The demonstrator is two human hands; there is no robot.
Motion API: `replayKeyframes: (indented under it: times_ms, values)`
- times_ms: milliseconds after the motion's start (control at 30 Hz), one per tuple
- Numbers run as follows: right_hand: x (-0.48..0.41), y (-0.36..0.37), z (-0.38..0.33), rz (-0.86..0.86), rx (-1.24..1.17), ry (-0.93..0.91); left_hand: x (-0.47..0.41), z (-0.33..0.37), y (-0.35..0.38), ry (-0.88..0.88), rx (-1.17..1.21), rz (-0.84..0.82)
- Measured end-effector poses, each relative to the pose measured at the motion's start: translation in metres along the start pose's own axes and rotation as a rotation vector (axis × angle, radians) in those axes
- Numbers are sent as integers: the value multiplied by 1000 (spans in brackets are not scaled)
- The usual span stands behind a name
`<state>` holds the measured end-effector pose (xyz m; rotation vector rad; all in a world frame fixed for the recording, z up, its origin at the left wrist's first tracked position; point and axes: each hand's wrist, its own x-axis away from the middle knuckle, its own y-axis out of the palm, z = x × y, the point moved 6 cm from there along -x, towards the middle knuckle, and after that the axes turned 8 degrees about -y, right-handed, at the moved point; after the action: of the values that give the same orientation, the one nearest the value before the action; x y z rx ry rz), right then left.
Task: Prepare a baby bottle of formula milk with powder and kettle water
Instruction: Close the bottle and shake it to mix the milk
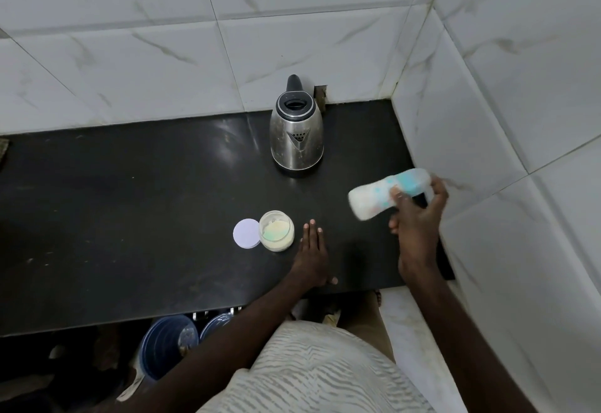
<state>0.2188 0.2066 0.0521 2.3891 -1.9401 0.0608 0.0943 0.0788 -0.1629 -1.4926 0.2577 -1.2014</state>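
My right hand (418,217) grips a baby bottle (380,196) with a teal cap end, tilted almost flat above the counter's right side and blurred by motion; it looks milky white inside. My left hand (312,253) lies flat on the black counter (130,217), fingers together, holding nothing. Just left of it stands an open glass jar of pale formula powder (276,231), with its white round lid (246,233) lying beside it. A steel electric kettle (296,131) with a black lid and handle stands at the back of the counter, spout toward me.
White marble-look tiled walls close in behind and on the right (487,120). Below the counter's front edge stand blue buckets (169,344). My striped light garment (318,370) fills the bottom middle.
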Motion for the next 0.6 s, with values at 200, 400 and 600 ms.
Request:
replayKeyframes:
  times_ms: [200,400,600]
  values:
    - [14,9,9,-263,166,-71,-1,1,0,0,6,-13]
    - [-8,1,-8,29,-10,-48,1,1,0,-8,-11,-5]
    - [15,22,11,-281,116,-18,-3,0,1,-14,5,-39]
